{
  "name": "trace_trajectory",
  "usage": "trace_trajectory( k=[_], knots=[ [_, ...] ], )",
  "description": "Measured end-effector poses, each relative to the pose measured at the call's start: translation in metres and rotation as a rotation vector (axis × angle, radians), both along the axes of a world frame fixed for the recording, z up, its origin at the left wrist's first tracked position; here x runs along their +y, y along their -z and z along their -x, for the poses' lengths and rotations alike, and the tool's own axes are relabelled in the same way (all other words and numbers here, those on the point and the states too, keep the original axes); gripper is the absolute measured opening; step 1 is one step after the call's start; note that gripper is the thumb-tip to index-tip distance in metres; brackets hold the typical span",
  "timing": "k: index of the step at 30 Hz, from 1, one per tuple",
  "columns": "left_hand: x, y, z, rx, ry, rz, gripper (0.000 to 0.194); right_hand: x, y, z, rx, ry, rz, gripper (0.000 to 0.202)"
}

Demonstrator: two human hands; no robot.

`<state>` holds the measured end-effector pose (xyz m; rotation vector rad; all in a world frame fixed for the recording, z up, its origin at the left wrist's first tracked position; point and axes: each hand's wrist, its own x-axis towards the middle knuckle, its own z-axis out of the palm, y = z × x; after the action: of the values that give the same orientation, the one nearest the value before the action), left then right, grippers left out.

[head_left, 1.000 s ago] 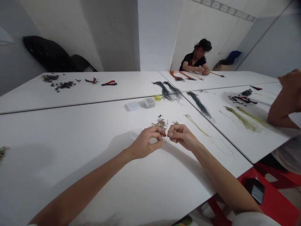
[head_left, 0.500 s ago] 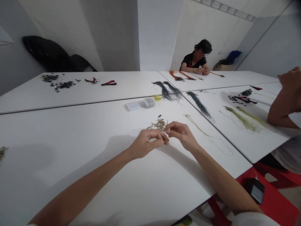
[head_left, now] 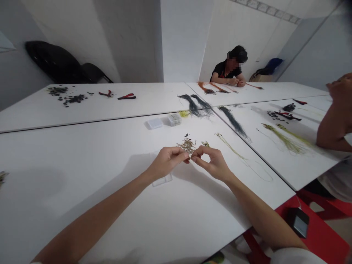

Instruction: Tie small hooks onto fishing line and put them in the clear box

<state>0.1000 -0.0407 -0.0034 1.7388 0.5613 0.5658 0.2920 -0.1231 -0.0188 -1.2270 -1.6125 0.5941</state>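
My left hand point(head_left: 170, 160) and my right hand point(head_left: 211, 161) meet fingertip to fingertip above the white table, each closed in a pinch. Whatever sits between the fingertips is too small to name. Just behind them lies a pile of small brass-coloured metal pieces point(head_left: 187, 145), with a few tiny black bits point(head_left: 187, 135) beyond it. A small cluster of yellow-and-black pieces point(head_left: 205, 144) shows past my right fingers. Partly under my left wrist is an open clear plastic box point(head_left: 162, 180). Yellow-green lines point(head_left: 231, 147) lie to the right of my right hand.
Two clear boxes, one flat point(head_left: 154, 124) and one filled point(head_left: 175, 120), stand farther back. Bundles of dark line point(head_left: 192, 105) lie beyond. Red-handled pliers point(head_left: 127, 96) rest at the back left. One person point(head_left: 227, 73) sits across; another person's arm point(head_left: 335, 117) is at right.
My left hand has risen slightly and its fingers have closed into a pinch near my right fingertips. The open clear box and the yellow-and-black cluster now show more.
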Motion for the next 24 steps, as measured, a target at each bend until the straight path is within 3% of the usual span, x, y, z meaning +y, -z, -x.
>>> trace_trajectory(
  k=[7,24],
  knots=[
    [0.0086,-0.0071,0.0056,0.036,-0.056,-0.062,0.023,0.0031,0.0022,-0.0048,0.075,0.065,0.025,0.008],
    [0.0050,-0.0075,0.0077,0.200,0.005,-0.314,0.022,0.0050,-0.0001,-0.0070,0.018,-0.096,0.113,0.006]
  ],
)
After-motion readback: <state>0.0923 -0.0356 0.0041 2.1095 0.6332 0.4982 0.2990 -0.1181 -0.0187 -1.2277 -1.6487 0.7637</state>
